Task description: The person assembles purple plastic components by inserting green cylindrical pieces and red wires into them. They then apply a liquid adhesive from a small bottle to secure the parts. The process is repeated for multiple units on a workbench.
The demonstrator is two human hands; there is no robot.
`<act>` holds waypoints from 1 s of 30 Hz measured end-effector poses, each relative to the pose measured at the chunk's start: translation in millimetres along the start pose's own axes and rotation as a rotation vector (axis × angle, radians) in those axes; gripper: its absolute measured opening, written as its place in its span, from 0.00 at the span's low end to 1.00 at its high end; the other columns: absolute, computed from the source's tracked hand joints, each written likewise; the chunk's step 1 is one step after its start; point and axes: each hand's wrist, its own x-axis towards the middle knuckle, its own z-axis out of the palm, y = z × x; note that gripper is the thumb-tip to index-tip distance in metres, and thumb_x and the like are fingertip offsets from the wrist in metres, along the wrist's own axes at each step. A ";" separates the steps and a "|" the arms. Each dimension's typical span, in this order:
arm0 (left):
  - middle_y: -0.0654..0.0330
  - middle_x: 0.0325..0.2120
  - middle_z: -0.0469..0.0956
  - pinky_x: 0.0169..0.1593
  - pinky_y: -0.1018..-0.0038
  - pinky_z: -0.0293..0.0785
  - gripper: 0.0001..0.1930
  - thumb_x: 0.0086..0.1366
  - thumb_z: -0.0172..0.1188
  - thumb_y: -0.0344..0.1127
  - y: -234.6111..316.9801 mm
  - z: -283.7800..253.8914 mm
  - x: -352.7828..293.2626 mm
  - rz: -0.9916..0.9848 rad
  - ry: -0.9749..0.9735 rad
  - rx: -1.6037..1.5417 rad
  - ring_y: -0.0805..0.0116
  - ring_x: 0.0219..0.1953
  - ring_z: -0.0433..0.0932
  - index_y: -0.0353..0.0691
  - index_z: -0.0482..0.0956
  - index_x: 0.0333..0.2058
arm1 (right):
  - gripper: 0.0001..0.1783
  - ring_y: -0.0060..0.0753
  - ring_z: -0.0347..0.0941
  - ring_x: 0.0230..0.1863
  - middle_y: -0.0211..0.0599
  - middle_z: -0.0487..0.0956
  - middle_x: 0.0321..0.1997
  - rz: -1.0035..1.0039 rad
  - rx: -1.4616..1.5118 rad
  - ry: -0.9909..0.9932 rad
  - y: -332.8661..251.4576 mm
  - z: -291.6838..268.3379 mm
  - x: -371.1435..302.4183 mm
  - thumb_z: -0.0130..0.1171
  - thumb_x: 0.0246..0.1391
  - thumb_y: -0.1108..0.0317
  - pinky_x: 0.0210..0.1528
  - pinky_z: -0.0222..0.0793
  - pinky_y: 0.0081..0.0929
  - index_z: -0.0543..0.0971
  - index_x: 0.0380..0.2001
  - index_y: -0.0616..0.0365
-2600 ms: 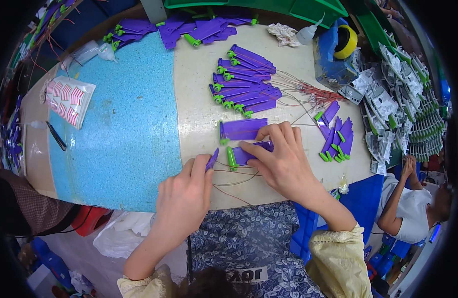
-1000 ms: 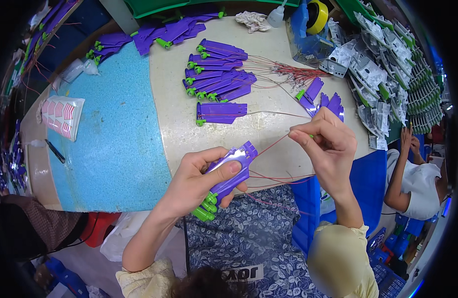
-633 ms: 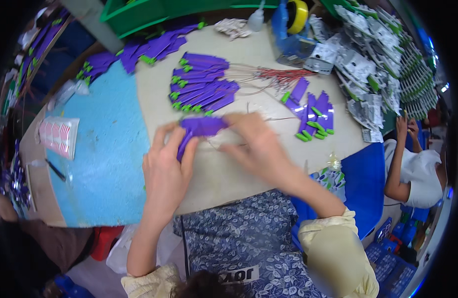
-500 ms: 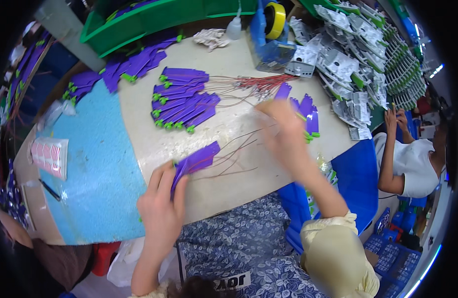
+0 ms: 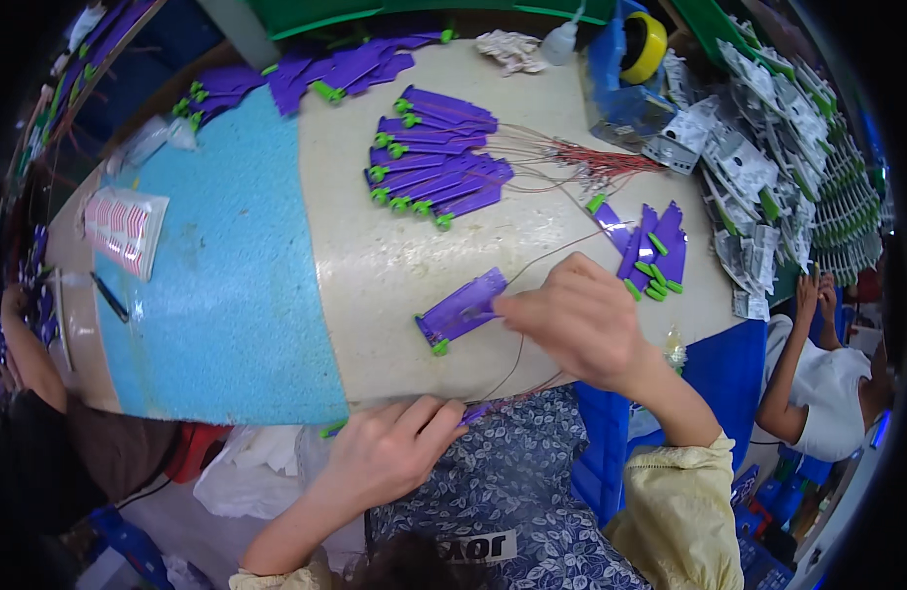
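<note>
Cream-and-blue bench [image 5: 276, 295]: right hand [image 5: 581, 317] pinches shut on purple strip [image 5: 461, 308] lying mid-bench, left hand [image 5: 389, 454] curled closed on another strip at bench edge; finished stack [image 5: 434, 162] large, loose pile [image 5: 650, 246] apparently remaining.

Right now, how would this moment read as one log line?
right hand: on purple strip | left hand: at table edge | purple pile: behind

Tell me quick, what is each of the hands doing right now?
Left hand: closed on a purple strip at the table edge.
Right hand: fingers pinching the purple piece on the table.
</note>
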 end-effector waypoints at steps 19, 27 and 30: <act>0.51 0.35 0.84 0.31 0.60 0.78 0.11 0.71 0.59 0.35 -13.1 -14.1 4.6 -0.494 0.141 -0.239 0.51 0.28 0.84 0.37 0.77 0.48 | 0.15 0.27 0.79 0.36 0.34 0.82 0.34 0.628 0.592 -0.101 -16.0 41.4 22.0 0.73 0.47 0.78 0.41 0.72 0.25 0.76 0.35 0.59; 0.46 0.35 0.84 0.38 0.66 0.79 0.21 0.65 0.69 0.37 -16.5 -10.1 37.3 -0.281 0.292 -0.660 0.54 0.36 0.87 0.35 0.76 0.53 | 0.08 0.22 0.81 0.42 0.42 0.86 0.40 0.698 0.779 0.028 -35.5 19.5 14.7 0.74 0.46 0.81 0.46 0.77 0.22 0.81 0.26 0.66; 0.47 0.35 0.84 0.38 0.67 0.79 0.22 0.64 0.71 0.37 -15.8 -5.6 37.7 -0.246 0.278 -0.686 0.55 0.35 0.87 0.35 0.76 0.52 | 0.08 0.23 0.81 0.41 0.43 0.86 0.39 0.737 0.815 -0.094 -28.7 4.8 14.7 0.73 0.47 0.82 0.45 0.78 0.23 0.81 0.26 0.66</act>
